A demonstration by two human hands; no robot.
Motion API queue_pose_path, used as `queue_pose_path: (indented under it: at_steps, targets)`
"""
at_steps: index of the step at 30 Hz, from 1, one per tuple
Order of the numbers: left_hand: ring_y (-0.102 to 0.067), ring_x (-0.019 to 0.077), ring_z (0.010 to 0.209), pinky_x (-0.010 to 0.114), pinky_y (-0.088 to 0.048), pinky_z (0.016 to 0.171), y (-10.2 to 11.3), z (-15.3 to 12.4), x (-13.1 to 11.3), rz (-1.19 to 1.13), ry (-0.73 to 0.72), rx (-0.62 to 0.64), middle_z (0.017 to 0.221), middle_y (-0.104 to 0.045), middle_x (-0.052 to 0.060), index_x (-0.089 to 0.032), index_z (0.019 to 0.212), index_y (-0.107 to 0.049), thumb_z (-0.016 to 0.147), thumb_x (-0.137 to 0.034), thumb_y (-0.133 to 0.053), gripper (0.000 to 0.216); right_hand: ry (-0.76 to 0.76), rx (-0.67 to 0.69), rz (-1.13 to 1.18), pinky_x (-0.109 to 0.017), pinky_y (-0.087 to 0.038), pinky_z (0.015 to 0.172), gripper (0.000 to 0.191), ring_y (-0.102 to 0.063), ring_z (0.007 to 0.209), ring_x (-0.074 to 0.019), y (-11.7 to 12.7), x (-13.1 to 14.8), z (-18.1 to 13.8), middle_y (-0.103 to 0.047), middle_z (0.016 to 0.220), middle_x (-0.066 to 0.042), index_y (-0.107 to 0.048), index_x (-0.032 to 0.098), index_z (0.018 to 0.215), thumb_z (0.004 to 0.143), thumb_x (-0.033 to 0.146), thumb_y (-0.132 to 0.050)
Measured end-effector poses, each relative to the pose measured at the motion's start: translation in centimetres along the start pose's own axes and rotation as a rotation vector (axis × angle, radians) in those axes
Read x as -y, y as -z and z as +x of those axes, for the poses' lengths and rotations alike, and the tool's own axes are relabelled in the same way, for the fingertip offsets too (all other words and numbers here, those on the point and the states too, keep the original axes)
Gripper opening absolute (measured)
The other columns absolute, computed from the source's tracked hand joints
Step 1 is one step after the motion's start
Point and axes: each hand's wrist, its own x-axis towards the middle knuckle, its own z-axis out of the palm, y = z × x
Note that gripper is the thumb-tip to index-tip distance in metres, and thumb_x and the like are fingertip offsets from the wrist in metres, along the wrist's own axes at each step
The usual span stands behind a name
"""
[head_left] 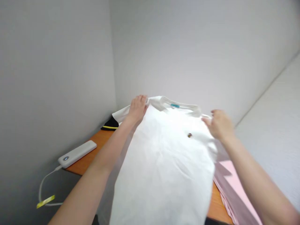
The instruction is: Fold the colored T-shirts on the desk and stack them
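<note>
A white collared shirt (161,156) hangs spread out in front of me, its collar at the far end and its lower part toward my body. It has a small dark emblem on the chest and a teal label inside the neck. My left hand (138,107) grips the shirt at the shoulder left of the collar, fingers folded over the cloth. At the other shoulder, my right hand (217,123) pinches the fabric between thumb and fingers. It is slightly blurred. Part of the sleeves is hidden behind my hands and the shirt.
A wooden table (99,137) sits in a corner between pale walls. On its left edge lies a white power bank (77,153) with a cable hanging down, marked by yellow tape. Black cloth with a yellow stripe (110,125) lies behind; pink fabric (236,187) is at right.
</note>
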Motion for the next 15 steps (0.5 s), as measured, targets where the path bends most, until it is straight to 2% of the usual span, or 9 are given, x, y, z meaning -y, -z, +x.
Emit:
queue_pose_path:
  at_steps: [2,4,5,6,8,10,12,15]
  targets:
    - [-0.038,0.0312,0.132,0.045,-0.026,0.109,-4.3,-2.2,-0.3,0.012,0.008,0.208,0.143,-0.043,0.021,-0.008,0.132,-0.047,0.095,-0.031,-0.046,0.043,0.156,0.148,-0.258,-0.043,-0.032,0.101,0.053,-0.043,0.125,-0.0333,-4.3,-1.8,0.3,-0.049,0.131,-0.027,-0.048,-0.001,0.130,0.096,0.039,-0.053]
    - [-0.034,0.0294,0.136,0.044,-0.021,0.113,-7.8,-6.0,0.0,0.013,0.017,0.471,0.148,-0.040,0.018,-0.010,0.128,-0.053,0.097,-0.032,-0.040,0.041,0.143,0.400,-0.384,-0.042,-0.034,0.100,0.043,-0.048,0.121,-0.0330,-9.1,-3.8,-1.0,-0.053,0.127,-0.025,-0.052,0.006,0.127,0.098,0.036,-0.049]
    - [-0.030,0.0282,0.140,0.043,-0.019,0.115,-9.2,-8.0,0.3,0.019,0.047,0.586,0.151,-0.035,0.017,-0.010,0.132,-0.051,0.098,-0.034,-0.036,0.044,0.105,0.509,-0.411,-0.042,-0.033,0.101,0.044,-0.046,0.122,-0.0331,-11.4,-4.7,-2.0,-0.052,0.131,-0.024,-0.050,0.007,0.130,0.100,0.038,-0.043]
    - [-0.024,0.0272,0.143,0.043,-0.017,0.116,-10.3,-9.8,0.8,0.030,0.096,0.674,0.155,-0.029,0.014,-0.013,0.137,-0.046,0.099,-0.037,-0.032,0.048,0.081,0.559,-0.414,-0.042,-0.033,0.101,0.047,-0.046,0.123,-0.0328,-13.4,-5.5,-3.2,-0.051,0.133,-0.023,-0.049,0.009,0.133,0.100,0.041,-0.041]
    - [-0.022,0.0298,0.144,0.048,-0.018,0.115,-12.0,-12.5,1.7,0.041,0.144,0.773,0.157,-0.026,0.014,-0.014,0.142,-0.042,0.098,-0.041,-0.030,0.053,0.044,0.616,-0.415,-0.042,-0.029,0.105,0.055,-0.037,0.132,-0.0328,-16.6,-7.1,-5.2,-0.041,0.144,-0.020,-0.041,0.012,0.142,0.100,0.047,-0.035]
    - [-0.021,0.0330,0.144,0.052,-0.021,0.113,-13.2,-13.9,2.6,0.052,0.188,0.835,0.157,-0.024,0.014,-0.015,0.145,-0.038,0.097,-0.046,-0.028,0.058,0.007,0.646,-0.413,-0.044,-0.024,0.109,0.063,-0.024,0.140,-0.0329,-18.6,-8.5,-6.6,-0.029,0.153,-0.018,-0.031,0.013,0.149,0.100,0.053,-0.027]
    - [-0.020,0.0343,0.144,0.054,-0.022,0.112,-14.1,-14.2,3.3,0.064,0.231,0.885,0.157,-0.021,0.015,-0.016,0.148,-0.034,0.097,-0.050,-0.025,0.062,-0.024,0.672,-0.411,-0.047,-0.020,0.111,0.068,-0.015,0.143,-0.0333,-19.8,-9.8,-6.9,-0.019,0.157,-0.016,-0.023,0.014,0.152,0.099,0.057,-0.020]
    - [-0.022,0.0342,0.144,0.055,-0.023,0.111,-15.4,-14.0,4.0,0.077,0.269,0.935,0.157,-0.020,0.015,-0.018,0.149,-0.031,0.095,-0.055,-0.022,0.066,-0.042,0.696,-0.405,-0.048,-0.014,0.113,0.073,-0.007,0.144,-0.0334,-21.2,-11.4,-6.3,-0.010,0.159,-0.013,-0.018,0.016,0.153,0.097,0.063,-0.019]
